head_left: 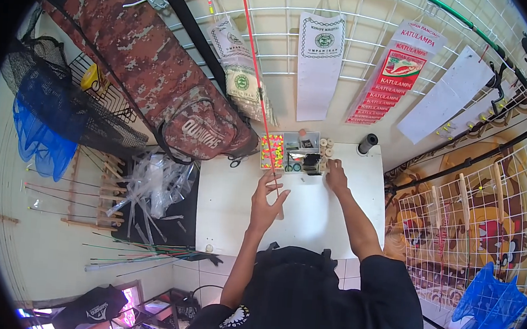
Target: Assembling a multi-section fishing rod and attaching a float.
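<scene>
A thin red fishing rod (259,81) stands at a slant over the table, its lower end between the thumb and fingers of my left hand (264,209). Farther right, my right hand (338,178) rests by the corner of an open compartment box (292,135), its fingers bent close together. Whatever those fingers hold is too small to make out. Just beyond them stand several pale thread spools (327,146). Bright yellow and pink-red small pieces (272,151) fill the box's left compartment. Other small items, partly dark, lie in its remaining compartments.
The white table (229,205) carries a dark cylinder (368,143) at back right and scissors (234,161) near the box. A camouflage rod bag (176,89) leans at left, above crumpled clear plastic (157,184). Hanging packets (319,67) line the wire grid behind.
</scene>
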Action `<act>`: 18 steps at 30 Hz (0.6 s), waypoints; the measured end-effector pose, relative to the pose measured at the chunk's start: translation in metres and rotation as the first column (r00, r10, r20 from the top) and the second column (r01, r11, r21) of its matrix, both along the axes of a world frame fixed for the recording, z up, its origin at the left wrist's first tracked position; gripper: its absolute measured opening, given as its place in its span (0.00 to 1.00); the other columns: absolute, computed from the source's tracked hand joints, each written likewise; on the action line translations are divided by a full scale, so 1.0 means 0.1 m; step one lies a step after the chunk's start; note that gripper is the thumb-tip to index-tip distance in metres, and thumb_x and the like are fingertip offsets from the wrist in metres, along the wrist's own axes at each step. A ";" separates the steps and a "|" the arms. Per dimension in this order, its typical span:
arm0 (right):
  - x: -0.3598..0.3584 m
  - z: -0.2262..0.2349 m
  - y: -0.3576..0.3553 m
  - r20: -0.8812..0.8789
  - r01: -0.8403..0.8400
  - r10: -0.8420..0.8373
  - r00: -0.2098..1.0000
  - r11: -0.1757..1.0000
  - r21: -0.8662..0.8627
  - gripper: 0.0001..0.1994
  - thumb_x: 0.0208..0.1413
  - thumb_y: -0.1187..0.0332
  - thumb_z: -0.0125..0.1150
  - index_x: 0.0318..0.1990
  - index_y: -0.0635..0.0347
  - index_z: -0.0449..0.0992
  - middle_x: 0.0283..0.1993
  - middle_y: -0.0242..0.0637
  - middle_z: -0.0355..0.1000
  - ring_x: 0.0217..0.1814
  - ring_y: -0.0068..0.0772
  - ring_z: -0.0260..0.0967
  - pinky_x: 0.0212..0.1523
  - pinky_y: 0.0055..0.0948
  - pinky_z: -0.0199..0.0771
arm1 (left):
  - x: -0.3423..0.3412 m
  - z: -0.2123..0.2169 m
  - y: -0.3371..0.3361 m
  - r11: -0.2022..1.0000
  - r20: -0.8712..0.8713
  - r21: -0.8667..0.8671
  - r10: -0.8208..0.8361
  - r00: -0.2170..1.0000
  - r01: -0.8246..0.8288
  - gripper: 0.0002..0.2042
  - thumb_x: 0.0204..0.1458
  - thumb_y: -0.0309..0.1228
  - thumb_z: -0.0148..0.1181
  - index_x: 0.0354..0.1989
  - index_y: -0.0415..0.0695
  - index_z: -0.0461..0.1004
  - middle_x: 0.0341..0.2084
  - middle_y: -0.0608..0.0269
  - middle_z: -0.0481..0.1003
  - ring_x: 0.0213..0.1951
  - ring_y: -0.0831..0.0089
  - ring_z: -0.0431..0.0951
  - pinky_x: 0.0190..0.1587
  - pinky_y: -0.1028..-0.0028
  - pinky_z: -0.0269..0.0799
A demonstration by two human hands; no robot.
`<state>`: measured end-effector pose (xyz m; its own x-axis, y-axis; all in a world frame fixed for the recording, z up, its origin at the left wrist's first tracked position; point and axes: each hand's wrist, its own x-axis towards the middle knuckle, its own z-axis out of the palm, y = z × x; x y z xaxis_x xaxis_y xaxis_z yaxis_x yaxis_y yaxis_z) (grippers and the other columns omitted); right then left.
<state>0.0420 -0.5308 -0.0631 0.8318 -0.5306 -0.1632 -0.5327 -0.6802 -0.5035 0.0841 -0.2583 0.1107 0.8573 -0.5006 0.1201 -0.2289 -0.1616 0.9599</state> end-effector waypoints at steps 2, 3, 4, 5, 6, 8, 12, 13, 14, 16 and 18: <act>-0.02 -0.03 0.02 0.032 0.060 -0.061 0.998 0.998 0.025 0.25 0.48 0.79 0.54 0.57 0.54 0.66 0.58 0.50 0.59 0.53 0.57 0.69 0.51 0.48 0.75 | -0.02 0.00 0.04 1.000 -0.014 -0.002 0.025 1.000 -0.025 0.31 0.52 0.22 0.63 0.64 0.39 0.57 0.55 0.51 0.69 0.49 0.66 0.77 0.53 0.66 0.73; -0.02 -0.07 0.01 0.015 0.055 -0.055 0.998 0.998 0.002 0.21 0.47 0.78 0.56 0.52 0.57 0.69 0.53 0.53 0.61 0.50 0.57 0.69 0.50 0.48 0.74 | -0.03 0.01 0.06 0.999 -0.029 -0.005 0.042 0.999 -0.042 0.29 0.53 0.22 0.62 0.64 0.39 0.58 0.57 0.50 0.67 0.51 0.66 0.76 0.54 0.66 0.72; -0.03 -0.11 0.00 0.015 0.054 -0.054 0.998 0.999 0.001 0.21 0.47 0.78 0.56 0.52 0.57 0.69 0.53 0.53 0.61 0.50 0.57 0.69 0.50 0.48 0.74 | -0.04 0.00 0.07 0.999 -0.029 -0.006 0.043 0.999 -0.043 0.29 0.53 0.22 0.62 0.64 0.39 0.58 0.57 0.50 0.67 0.51 0.66 0.76 0.54 0.66 0.72; -0.12 -0.28 -0.12 0.025 0.092 -0.092 0.995 0.996 0.019 0.19 0.47 0.78 0.55 0.49 0.57 0.70 0.52 0.53 0.61 0.48 0.57 0.69 0.48 0.48 0.74 | -0.05 -0.01 0.03 0.997 0.041 -0.046 0.066 0.997 -0.064 0.28 0.53 0.25 0.62 0.63 0.40 0.60 0.56 0.51 0.67 0.52 0.65 0.74 0.55 0.66 0.70; -0.17 -0.36 -0.12 0.032 0.108 -0.110 0.993 0.993 0.044 0.17 0.47 0.78 0.55 0.47 0.58 0.71 0.51 0.54 0.61 0.46 0.57 0.70 0.47 0.48 0.74 | -0.06 0.01 0.02 0.991 0.107 -0.082 0.112 0.988 -0.103 0.27 0.54 0.27 0.63 0.62 0.41 0.62 0.55 0.52 0.66 0.53 0.64 0.73 0.55 0.65 0.68; -0.29 -0.42 -0.05 0.152 0.129 -0.133 0.979 0.991 0.038 0.13 0.45 0.79 0.57 0.41 0.60 0.73 0.46 0.53 0.66 0.40 0.55 0.71 0.44 0.46 0.74 | -0.13 0.03 0.07 0.985 0.137 -0.074 0.165 0.977 -0.156 0.24 0.55 0.24 0.60 0.61 0.40 0.62 0.55 0.52 0.65 0.55 0.65 0.71 0.55 0.66 0.68; -0.46 -0.16 0.17 0.214 0.264 -0.383 0.899 0.861 0.434 0.12 0.44 0.76 0.68 0.38 0.61 0.75 0.36 0.43 0.75 0.39 0.38 0.75 0.41 0.32 0.76 | -0.28 -0.03 0.16 0.923 0.172 -0.231 0.349 0.921 -0.307 0.22 0.55 0.20 0.57 0.58 0.37 0.61 0.53 0.54 0.65 0.51 0.67 0.70 0.54 0.69 0.68; -0.50 0.07 0.29 0.253 0.201 -0.372 0.893 0.833 0.515 0.13 0.45 0.75 0.69 0.39 0.61 0.74 0.38 0.40 0.74 0.41 0.34 0.75 0.41 0.28 0.77 | -0.31 -0.09 0.20 0.902 0.195 -0.268 0.394 0.898 -0.338 0.21 0.54 0.19 0.58 0.57 0.37 0.62 0.50 0.55 0.65 0.48 0.69 0.70 0.52 0.70 0.68; -0.55 0.33 0.40 0.290 0.143 -0.372 0.882 0.796 0.588 0.13 0.46 0.74 0.71 0.39 0.62 0.74 0.39 0.37 0.74 0.42 0.30 0.75 0.41 0.25 0.77 | -0.35 -0.12 0.23 0.881 0.214 -0.307 0.432 0.876 -0.360 0.21 0.53 0.18 0.59 0.56 0.38 0.63 0.48 0.56 0.65 0.45 0.71 0.70 0.50 0.72 0.68; -0.65 0.72 0.54 0.349 0.064 -0.371 0.860 0.759 0.648 0.14 0.46 0.76 0.71 0.40 0.63 0.73 0.41 0.36 0.72 0.43 0.29 0.75 0.42 0.25 0.78 | -0.44 -0.09 0.19 0.908 0.240 -0.280 0.379 0.894 -0.310 0.22 0.52 0.18 0.61 0.55 0.38 0.63 0.47 0.56 0.65 0.43 0.72 0.69 0.49 0.72 0.68; -0.75 1.08 0.70 0.404 -0.012 -0.379 0.832 0.717 0.697 0.14 0.46 0.78 0.71 0.40 0.64 0.72 0.42 0.35 0.71 0.44 0.28 0.75 0.43 0.25 0.78 | -0.52 -0.04 0.11 0.934 0.261 -0.252 0.319 0.911 -0.255 0.24 0.50 0.18 0.64 0.55 0.38 0.63 0.45 0.57 0.65 0.42 0.73 0.69 0.48 0.73 0.68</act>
<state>-0.0332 -0.4608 0.0451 0.7891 -0.6003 -0.1302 -0.1559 0.0094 -0.9877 0.0326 -0.2471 0.1070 0.8696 -0.1743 0.4620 -0.4787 -0.0674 0.8754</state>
